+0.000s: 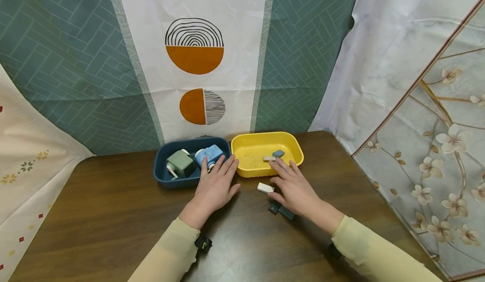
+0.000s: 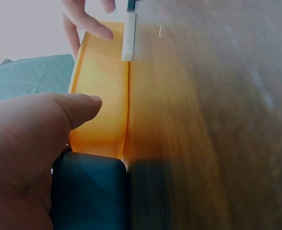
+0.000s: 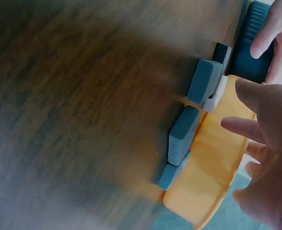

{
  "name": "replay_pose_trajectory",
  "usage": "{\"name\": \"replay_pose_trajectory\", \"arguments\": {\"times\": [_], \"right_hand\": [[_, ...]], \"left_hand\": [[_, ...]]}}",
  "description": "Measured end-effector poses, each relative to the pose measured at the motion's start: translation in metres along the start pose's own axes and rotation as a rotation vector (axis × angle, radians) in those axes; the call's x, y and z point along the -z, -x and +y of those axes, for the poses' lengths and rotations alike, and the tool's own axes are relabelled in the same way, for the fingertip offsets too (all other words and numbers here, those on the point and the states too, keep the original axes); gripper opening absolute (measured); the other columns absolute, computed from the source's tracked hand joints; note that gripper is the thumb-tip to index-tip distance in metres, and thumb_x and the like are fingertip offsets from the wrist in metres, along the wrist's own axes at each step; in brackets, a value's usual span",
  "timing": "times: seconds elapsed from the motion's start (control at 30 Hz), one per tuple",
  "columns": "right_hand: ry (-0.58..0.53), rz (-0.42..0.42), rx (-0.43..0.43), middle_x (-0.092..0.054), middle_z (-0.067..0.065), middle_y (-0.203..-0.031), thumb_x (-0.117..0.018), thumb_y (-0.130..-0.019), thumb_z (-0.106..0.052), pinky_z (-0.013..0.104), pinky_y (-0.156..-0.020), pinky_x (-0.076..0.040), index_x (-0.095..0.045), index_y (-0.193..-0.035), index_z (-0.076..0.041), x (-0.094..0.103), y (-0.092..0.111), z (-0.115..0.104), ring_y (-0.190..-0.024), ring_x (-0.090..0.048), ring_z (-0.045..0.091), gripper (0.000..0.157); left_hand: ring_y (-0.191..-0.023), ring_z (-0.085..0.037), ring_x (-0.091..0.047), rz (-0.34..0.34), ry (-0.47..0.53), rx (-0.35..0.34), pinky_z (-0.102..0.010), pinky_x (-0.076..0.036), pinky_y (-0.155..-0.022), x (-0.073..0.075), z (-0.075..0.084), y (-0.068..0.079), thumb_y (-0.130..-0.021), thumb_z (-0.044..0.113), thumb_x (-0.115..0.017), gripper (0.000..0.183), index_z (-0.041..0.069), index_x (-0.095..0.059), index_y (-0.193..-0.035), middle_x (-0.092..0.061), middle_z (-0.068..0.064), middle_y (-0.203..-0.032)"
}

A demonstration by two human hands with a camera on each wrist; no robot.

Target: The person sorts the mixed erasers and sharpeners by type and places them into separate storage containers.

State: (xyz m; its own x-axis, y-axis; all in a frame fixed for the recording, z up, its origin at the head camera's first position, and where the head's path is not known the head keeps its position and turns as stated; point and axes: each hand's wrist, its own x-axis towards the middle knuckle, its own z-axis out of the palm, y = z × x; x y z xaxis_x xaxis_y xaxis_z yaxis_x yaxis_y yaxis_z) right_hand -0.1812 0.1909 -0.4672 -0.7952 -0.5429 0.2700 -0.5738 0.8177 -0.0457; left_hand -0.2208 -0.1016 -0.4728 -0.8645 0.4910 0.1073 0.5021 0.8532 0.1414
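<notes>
My left hand [image 1: 215, 185] is over the right end of a dark blue bin [image 1: 162, 182], fingers straight and spread, gripping nothing. In that bin lie a green pump bottle [image 1: 181, 163] and a blue bottle [image 1: 209, 153], partly behind the fingers. My right hand [image 1: 297, 191] hovers at the front right of a yellow bin [image 1: 246, 172], its fingers extended and holding nothing. Inside the yellow bin are a small white block [image 1: 269, 158] and a grey-blue block [image 1: 278, 153]. On the table by the right hand lie a white block [image 1: 265, 187] and several dark blue-green blocks [image 3: 205, 81], partly hidden from the head view.
The two bins stand side by side at the back of a brown wooden table [image 1: 113, 223]. A patterned curtain [image 1: 204, 54] hangs right behind them. Floral cloth [image 1: 432, 181] borders the right side, and a cream cloth [image 1: 30, 176] the left.
</notes>
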Motion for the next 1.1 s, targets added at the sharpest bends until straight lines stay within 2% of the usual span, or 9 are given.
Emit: {"name": "replay_pose_trajectory", "arguments": {"times": [0.23, 0.37, 0.87, 1.1], "right_hand": [[0.005, 0.002, -0.001, -0.046, 0.019, -0.170, -0.090, -0.095, -0.039, 0.065, -0.131, -0.023, -0.080, -0.119, -0.005, -0.004, -0.002, 0.001, -0.165, -0.027, 0.043, 0.043], [0.013, -0.002, -0.004, -0.042, 0.019, -0.173, -0.090, -0.095, -0.038, 0.065, -0.131, -0.024, -0.080, -0.118, -0.005, -0.007, -0.003, 0.002, -0.166, -0.024, 0.042, 0.041], [0.040, -0.006, -0.014, -0.038, 0.020, -0.175, -0.089, -0.096, -0.037, 0.067, -0.130, -0.023, -0.082, -0.114, -0.007, -0.012, -0.005, -0.001, -0.165, -0.025, 0.044, 0.036], [0.063, -0.005, -0.013, -0.038, 0.021, -0.175, -0.091, -0.095, -0.036, 0.068, -0.130, -0.023, -0.083, -0.110, -0.007, -0.013, -0.005, -0.002, -0.165, -0.026, 0.045, 0.034]], "left_hand": [[-0.168, -0.033, -0.020, -0.011, -0.010, 0.004, -0.073, 0.009, -0.128, 0.001, 0.001, -0.001, -0.110, 0.051, -0.066, 0.082, 0.019, -0.031, -0.176, -0.019, 0.000, -0.184], [-0.168, -0.033, -0.021, 0.006, -0.013, 0.000, -0.073, 0.009, -0.129, 0.000, 0.000, 0.000, -0.109, 0.050, -0.067, 0.081, 0.019, -0.033, -0.176, -0.021, -0.001, -0.184], [-0.168, -0.033, -0.021, 0.012, -0.021, 0.000, -0.074, 0.006, -0.129, -0.001, -0.001, 0.000, -0.109, 0.051, -0.067, 0.082, 0.019, -0.032, -0.176, -0.021, -0.001, -0.184], [-0.168, -0.033, -0.020, 0.002, -0.018, 0.003, -0.073, 0.009, -0.129, -0.002, 0.000, 0.000, -0.110, 0.050, -0.067, 0.082, 0.019, -0.031, -0.176, -0.020, -0.001, -0.184]]}}
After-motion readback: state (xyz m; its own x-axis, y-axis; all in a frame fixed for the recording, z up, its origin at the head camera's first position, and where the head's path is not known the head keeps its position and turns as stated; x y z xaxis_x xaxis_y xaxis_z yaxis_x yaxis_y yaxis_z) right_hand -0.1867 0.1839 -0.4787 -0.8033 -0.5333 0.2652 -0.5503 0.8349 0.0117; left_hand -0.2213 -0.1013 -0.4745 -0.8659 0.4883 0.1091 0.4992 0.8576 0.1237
